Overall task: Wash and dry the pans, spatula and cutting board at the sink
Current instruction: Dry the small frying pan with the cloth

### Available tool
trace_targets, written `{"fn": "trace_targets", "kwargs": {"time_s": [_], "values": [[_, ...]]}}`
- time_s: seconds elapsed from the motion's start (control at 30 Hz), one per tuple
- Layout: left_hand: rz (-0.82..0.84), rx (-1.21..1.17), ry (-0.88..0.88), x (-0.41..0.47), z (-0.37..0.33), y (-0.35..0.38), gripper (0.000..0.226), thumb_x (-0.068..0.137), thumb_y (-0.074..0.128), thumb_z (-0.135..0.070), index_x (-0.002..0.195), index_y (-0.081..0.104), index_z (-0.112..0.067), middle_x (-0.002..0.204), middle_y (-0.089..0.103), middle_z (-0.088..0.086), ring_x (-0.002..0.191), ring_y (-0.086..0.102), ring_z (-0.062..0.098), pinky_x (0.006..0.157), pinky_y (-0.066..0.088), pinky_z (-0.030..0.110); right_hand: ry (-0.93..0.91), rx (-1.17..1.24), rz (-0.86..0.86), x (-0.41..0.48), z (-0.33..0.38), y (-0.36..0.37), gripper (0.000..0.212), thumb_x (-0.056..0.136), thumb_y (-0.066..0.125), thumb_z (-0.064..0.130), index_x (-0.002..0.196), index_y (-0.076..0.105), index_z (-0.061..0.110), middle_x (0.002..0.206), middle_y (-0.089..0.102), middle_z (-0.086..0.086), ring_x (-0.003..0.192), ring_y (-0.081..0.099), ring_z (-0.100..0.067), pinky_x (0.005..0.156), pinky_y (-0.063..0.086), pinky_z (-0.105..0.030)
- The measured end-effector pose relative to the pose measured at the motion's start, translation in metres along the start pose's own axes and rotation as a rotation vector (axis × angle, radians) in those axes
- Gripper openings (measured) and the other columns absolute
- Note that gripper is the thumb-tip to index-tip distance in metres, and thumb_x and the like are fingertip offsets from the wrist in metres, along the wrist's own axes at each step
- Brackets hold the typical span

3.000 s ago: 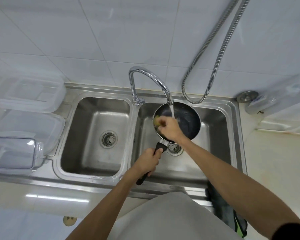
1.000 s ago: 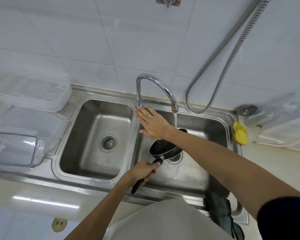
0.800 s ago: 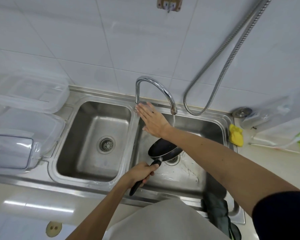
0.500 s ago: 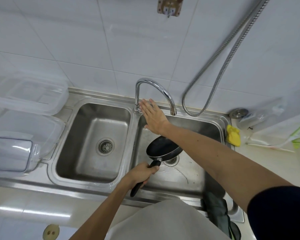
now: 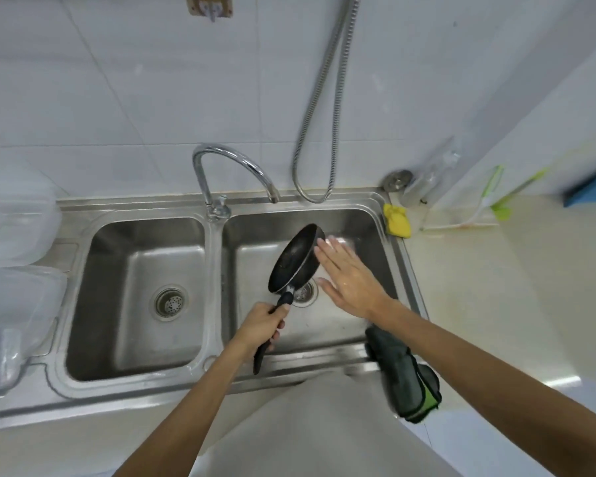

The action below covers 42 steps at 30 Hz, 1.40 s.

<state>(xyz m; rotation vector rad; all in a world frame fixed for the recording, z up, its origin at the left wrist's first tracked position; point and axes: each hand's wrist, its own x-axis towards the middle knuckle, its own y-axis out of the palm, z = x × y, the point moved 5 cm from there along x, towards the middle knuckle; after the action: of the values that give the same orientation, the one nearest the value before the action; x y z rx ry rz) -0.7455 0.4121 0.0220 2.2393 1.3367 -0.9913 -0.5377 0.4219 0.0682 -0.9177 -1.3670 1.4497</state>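
Note:
A small black frying pan (image 5: 295, 258) is tilted on edge over the right basin of the steel double sink (image 5: 217, 256). My left hand (image 5: 260, 327) grips its black handle. My right hand (image 5: 350, 278) is flat and wet, fingers straight, just to the right of the pan, its fingertips close to the pan's underside. No water runs from the chrome tap (image 5: 234, 166). A yellow sponge (image 5: 397, 220) lies on the sink's right rim. A grey-green cloth (image 5: 405, 376) hangs over the front right corner.
Clear plastic containers (image 5: 18, 242) are stacked left of the sink. A metal hose (image 5: 319, 115) hangs down the tiled wall. On the right counter lie a green-handled brush (image 5: 489, 197) and a clear bottle (image 5: 427, 180). The left basin holds only its drain.
My right hand left the tap and came down beside the pan; the water has stopped. My left hand tipped the pan up on edge. The sponge now lies on the rim.

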Motion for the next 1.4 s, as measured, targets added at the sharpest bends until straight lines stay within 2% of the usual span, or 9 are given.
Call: {"fn": "trace_targets", "kwargs": {"time_s": [0.1,0.2,0.37,0.63,0.73,0.87,1.03,1.17,1.4], "values": [[-0.019,-0.033,-0.026,-0.005,0.0,0.019,0.028,0.102,0.055,-0.033,0.085,0.057,-0.011,0.067,0.051,0.0,0.043,0.038,0.009,0.037,0.028,0.02,0.134,0.033,-0.053,-0.067,-0.033,0.007,0.055,0.103,0.049,0.033,0.148,0.046,0.001,0.154,0.045,-0.019,0.144,0.04,-0.037,0.117,0.036,-0.05],[-0.026,-0.032,-0.025,-0.009,0.005,0.034,0.028,0.102,0.055,-0.032,0.083,0.055,-0.011,0.063,0.046,0.0,0.041,0.033,0.009,0.036,0.024,0.019,0.287,0.08,-0.122,-0.127,-0.058,0.017,0.037,0.095,0.066,0.016,0.128,0.065,0.001,0.132,0.063,-0.021,0.117,0.061,-0.041,0.097,0.053,-0.051],[-0.072,0.121,0.018,-0.021,0.018,0.048,0.031,0.101,0.055,-0.035,0.084,0.059,-0.009,0.067,0.048,0.005,0.041,0.037,0.01,0.039,0.03,0.022,0.536,0.165,-0.036,-0.199,-0.077,0.035,0.02,0.091,0.071,0.013,0.109,0.073,0.004,0.099,0.065,-0.014,0.086,0.064,-0.034,0.071,0.056,-0.039],[-0.094,0.213,0.039,-0.035,0.03,0.074,0.034,0.1,0.055,-0.034,0.081,0.06,-0.007,0.064,0.049,0.003,0.041,0.037,0.011,0.041,0.031,0.022,0.828,0.409,0.149,-0.236,-0.059,0.056,0.056,0.098,0.048,0.057,0.127,0.062,0.012,0.106,0.067,-0.009,0.091,0.066,-0.028,0.081,0.057,-0.044],[-0.078,0.177,0.023,-0.041,0.034,0.083,0.033,0.101,0.054,-0.032,0.078,0.055,-0.009,0.064,0.045,0.004,0.039,0.032,0.011,0.037,0.026,0.021,0.905,0.355,0.129,-0.235,-0.057,0.058,0.073,0.086,0.046,0.075,0.118,0.063,0.011,0.088,0.073,-0.004,0.086,0.069,-0.028,0.081,0.057,-0.046],[-0.097,0.145,0.012,-0.049,0.037,0.09,0.035,0.102,0.054,-0.032,0.073,0.05,-0.012,0.06,0.042,0.001,0.039,0.03,0.009,0.038,0.024,0.021,1.033,0.391,0.117,-0.237,-0.052,0.058,0.066,0.083,0.06,0.072,0.103,0.065,0.009,0.084,0.072,-0.004,0.088,0.068,-0.029,0.079,0.055,-0.041],[-0.102,0.126,0.02,-0.056,0.039,0.094,0.034,0.102,0.054,-0.032,0.075,0.051,-0.011,0.061,0.04,0.001,0.041,0.03,0.009,0.037,0.023,0.022,0.874,0.248,0.085,-0.232,-0.031,0.058,0.058,0.087,0.063,0.065,0.116,0.065,0.014,0.102,0.068,-0.008,0.097,0.06,-0.029,0.082,0.049,-0.043],[-0.113,0.126,0.018,-0.057,0.044,0.091,0.033,0.102,0.053,-0.032,0.075,0.05,-0.012,0.061,0.038,0.001,0.041,0.028,0.01,0.039,0.022,0.022,0.711,0.182,0.013,-0.227,-0.011,0.056,0.049,0.081,0.072,0.057,0.112,0.061,0.021,0.108,0.061,-0.009,0.099,0.056,-0.029,0.081,0.049,-0.045],[-0.154,0.121,0.032,-0.058,0.046,0.085,0.032,0.102,0.054,-0.031,0.077,0.051,-0.011,0.061,0.039,0.002,0.041,0.03,0.01,0.038,0.023,0.022,0.3,-0.03,0.045,-0.222,0.029,0.062,0.057,0.079,0.078,0.038,0.131,0.063,0.019,0.113,0.061,-0.009,0.086,0.055,-0.03,0.069,0.049,-0.044]]}}
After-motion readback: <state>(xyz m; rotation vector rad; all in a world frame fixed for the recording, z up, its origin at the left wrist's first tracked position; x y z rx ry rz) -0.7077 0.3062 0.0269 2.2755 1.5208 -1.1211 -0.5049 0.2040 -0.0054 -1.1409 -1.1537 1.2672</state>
